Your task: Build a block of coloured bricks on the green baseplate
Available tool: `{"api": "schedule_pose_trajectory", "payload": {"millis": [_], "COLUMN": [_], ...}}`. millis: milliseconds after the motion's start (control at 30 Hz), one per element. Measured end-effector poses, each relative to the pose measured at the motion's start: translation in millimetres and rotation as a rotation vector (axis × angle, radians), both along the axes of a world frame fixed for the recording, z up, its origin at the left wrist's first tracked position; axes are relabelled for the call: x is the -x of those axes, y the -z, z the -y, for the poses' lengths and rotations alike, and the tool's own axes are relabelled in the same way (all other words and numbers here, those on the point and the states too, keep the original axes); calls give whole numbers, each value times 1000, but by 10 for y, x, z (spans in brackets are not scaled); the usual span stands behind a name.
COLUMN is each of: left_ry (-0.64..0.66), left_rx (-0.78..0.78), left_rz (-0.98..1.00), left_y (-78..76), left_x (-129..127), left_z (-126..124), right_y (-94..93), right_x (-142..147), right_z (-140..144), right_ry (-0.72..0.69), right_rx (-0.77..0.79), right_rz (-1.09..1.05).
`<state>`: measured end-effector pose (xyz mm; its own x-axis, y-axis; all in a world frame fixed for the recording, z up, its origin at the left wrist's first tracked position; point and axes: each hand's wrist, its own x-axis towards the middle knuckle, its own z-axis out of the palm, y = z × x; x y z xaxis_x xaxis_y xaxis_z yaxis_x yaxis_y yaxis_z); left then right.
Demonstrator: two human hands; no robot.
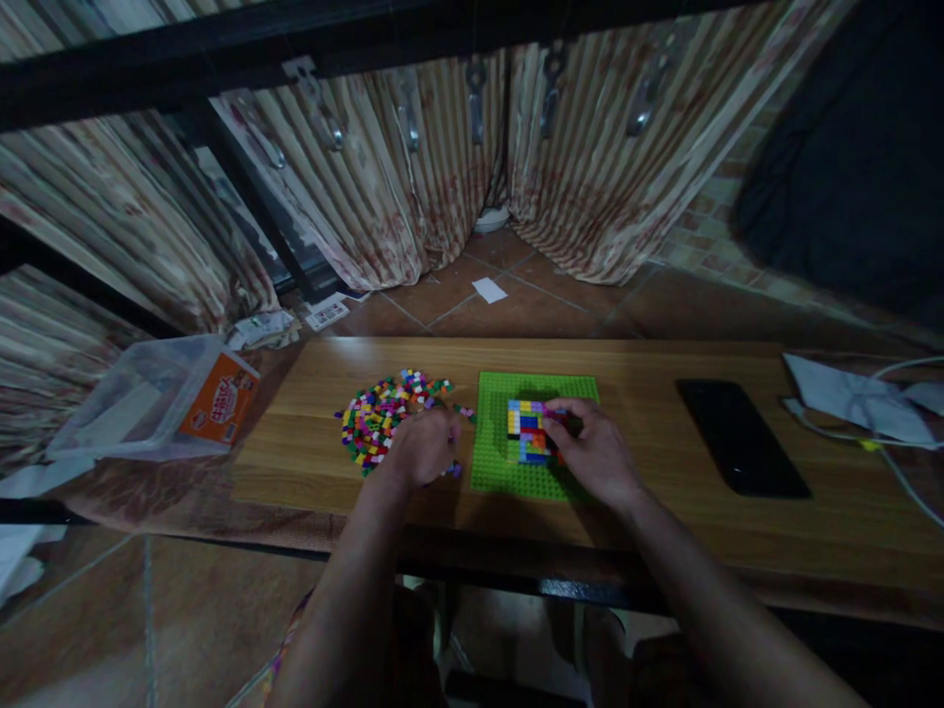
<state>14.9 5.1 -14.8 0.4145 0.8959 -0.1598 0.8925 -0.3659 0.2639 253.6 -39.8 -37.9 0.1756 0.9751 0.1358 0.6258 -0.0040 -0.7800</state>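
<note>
A green studded baseplate (491,477) lies on the wooden board, with a block of multicoloured toy bricks (527,423) built up near its middle. Over the right side of these bricks rests my right hand (594,454), thumb and fingers closed at their edge; whether a loose brick sits between the fingertips is hidden. Left of the baseplate is a heap of small loose toy bricks (373,423) in many colours. My left hand (428,444) is at the heap's right edge, fingers curled down and closed. What it holds, if anything, is out of sight beneath the knuckles.
A black phone-like slab (741,438) lies on the wooden board (641,364) at right, near white cables (833,418) and a white sheet (862,398). A clear plastic box (140,403) with an orange label stands at left. Striped curtains (413,187) hang behind.
</note>
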Motion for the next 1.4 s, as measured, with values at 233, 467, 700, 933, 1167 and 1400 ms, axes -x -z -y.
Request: {"api": "schedule_pose_trajectory", "payload": {"millis": [233,467,700,933,1167,1400], "left_ry": [69,71,87,136,163,202], "left_rx": [10,62,68,56,32,22], "left_rz": [124,219,257,240,288,393], "left_y": [-42,-110,-109,-63,-64,-127], "left_x": [-4,-52,-68,-63,-94,-233], "left_z": [19,12,4,-11,-6,72], "right_y": [-3,-6,3,-6,-7,-31], "right_x": [4,-1,-1,-5,5,2], "right_z": [2,1,-4,-6,-5,1], "right_ry": [3,-8,4,-15,-8,-16], "right_rx": [-4,-12,-19,-7,-17,-14], "right_rz": [4,6,3,-3,9,38]}}
